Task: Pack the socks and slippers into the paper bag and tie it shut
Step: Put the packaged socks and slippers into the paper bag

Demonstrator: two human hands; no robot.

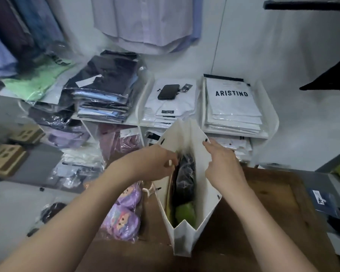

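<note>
A white paper bag [186, 240] stands open and upright on a brown cardboard surface [263, 203]. Inside it I see a dark plastic-wrapped bundle [185, 173] and something green [185, 213] lower down; I cannot tell which are socks or slippers. My left hand [155, 161] reaches into the bag's mouth at its left wall, fingers pinched on the wrapped bundle's edge. My right hand [222, 163] grips the bag's right wall near the top. Purple cartoon-print slippers in clear plastic [124, 213] lie just left of the bag.
A white shelf [271, 114] behind the bag holds stacks of packaged shirts, with a black phone [168, 91] on the middle stack. Shirts hang above. More wrapped clothes and cardboard boxes [6, 156] lie on the floor at left. A dark blue packet [324, 203] sits at right.
</note>
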